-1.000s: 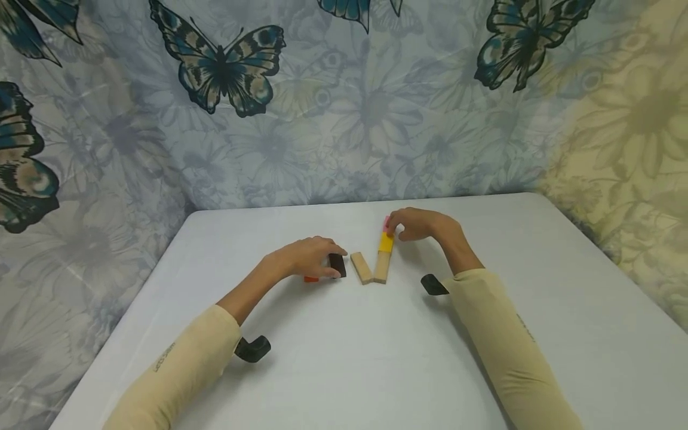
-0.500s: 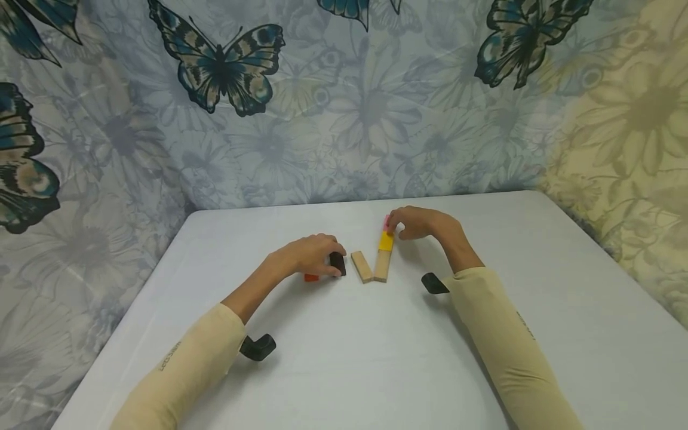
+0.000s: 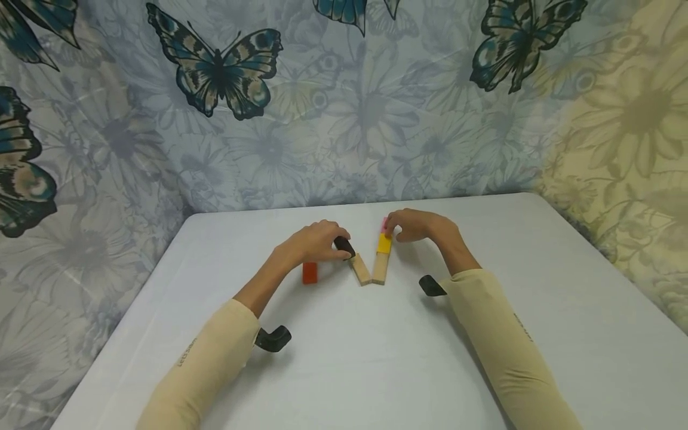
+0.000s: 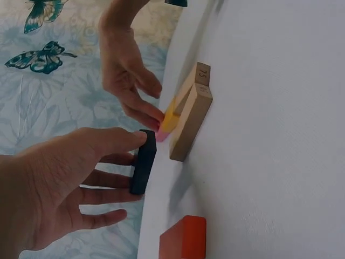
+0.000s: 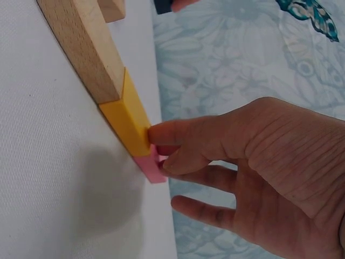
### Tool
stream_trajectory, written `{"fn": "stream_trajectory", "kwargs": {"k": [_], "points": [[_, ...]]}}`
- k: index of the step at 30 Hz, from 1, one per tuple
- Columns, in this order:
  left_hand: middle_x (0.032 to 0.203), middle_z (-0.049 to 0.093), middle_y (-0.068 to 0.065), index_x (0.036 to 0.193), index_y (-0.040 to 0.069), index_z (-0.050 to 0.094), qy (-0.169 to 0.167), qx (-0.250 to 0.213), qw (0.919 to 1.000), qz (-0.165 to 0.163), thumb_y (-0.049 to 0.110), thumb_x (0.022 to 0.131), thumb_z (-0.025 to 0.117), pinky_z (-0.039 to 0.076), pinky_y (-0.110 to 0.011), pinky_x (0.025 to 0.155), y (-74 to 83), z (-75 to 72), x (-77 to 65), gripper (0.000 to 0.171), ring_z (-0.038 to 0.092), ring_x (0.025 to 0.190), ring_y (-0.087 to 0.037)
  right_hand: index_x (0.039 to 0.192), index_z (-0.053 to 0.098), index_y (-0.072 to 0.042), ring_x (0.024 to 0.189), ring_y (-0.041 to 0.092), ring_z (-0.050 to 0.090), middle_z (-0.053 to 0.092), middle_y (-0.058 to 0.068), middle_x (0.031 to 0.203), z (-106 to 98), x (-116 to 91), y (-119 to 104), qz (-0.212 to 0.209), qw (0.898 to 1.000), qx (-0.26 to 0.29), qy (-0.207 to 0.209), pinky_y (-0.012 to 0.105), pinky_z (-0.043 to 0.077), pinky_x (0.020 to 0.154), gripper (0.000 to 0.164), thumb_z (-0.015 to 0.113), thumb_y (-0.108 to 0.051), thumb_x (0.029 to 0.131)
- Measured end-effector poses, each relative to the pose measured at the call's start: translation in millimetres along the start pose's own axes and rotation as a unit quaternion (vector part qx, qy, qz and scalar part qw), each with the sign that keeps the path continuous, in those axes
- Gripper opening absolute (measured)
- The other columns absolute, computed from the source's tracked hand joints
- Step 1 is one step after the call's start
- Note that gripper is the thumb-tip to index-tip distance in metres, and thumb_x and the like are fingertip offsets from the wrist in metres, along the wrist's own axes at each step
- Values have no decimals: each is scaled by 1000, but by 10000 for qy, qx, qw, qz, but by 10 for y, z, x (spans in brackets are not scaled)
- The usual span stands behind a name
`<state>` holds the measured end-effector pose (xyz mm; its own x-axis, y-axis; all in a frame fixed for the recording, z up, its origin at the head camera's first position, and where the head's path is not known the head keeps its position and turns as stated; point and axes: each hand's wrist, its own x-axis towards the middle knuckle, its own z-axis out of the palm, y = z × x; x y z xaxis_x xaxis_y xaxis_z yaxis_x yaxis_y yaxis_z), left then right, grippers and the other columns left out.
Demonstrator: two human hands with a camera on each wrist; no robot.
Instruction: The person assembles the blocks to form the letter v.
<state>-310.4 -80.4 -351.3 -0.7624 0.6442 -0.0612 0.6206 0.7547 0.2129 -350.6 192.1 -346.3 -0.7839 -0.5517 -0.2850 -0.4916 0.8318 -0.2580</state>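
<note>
My left hand (image 3: 316,242) pinches a black wooden block (image 4: 143,163) between thumb and fingers. In the head view that block is tilted over the far end of a plain wooden block (image 3: 361,270); I cannot tell whether they touch. A second plain block (image 3: 380,270) meets the first at the near end, making a V. A yellow block (image 5: 126,118) continues the second one's line, and a pink block (image 5: 150,169) follows at its far end. My right hand (image 3: 411,226) holds the pink block with its fingertips, one finger also touching the yellow block.
An orange-red block (image 3: 309,273) lies on the white table (image 3: 344,358), left of the plain blocks and near my left hand. Black wrist mounts (image 3: 273,339) stick out from both sleeves. A butterfly-patterned cloth (image 3: 344,131) hangs behind the table's far edge.
My left hand has lifted the black block, tilted it and moved it right and away toward the left plain block, uncovering the orange-red block. My right hand stays in place.
</note>
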Motion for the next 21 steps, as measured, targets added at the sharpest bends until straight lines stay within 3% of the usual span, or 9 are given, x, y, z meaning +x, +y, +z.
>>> {"fn": "stream_trajectory", "kwargs": {"k": [7,13,21], "points": [[124,71,-10,137,11,69,296,-55,9991,-290,37,99,72,55,-41,99,-11,41,123,46,63,111,-24,124,76,-7,140,38,53,60,17,148,-1,5,-2,54,10000,10,27,55,42,120,35,59,3,96],[129,69,-11,139,12,67,181,115,9993,-316,39,101,69,55,-44,100,-46,137,230,47,62,114,-26,122,77,-6,139,38,54,61,16,147,3,-5,16,56,10000,-19,50,55,44,118,34,59,4,95],[131,69,-11,141,12,66,150,208,9989,-387,39,101,69,56,-43,101,-83,235,249,48,64,115,-25,123,77,-7,141,37,53,60,16,149,15,35,4,50,10000,-10,-24,54,44,119,33,60,2,96]]}}
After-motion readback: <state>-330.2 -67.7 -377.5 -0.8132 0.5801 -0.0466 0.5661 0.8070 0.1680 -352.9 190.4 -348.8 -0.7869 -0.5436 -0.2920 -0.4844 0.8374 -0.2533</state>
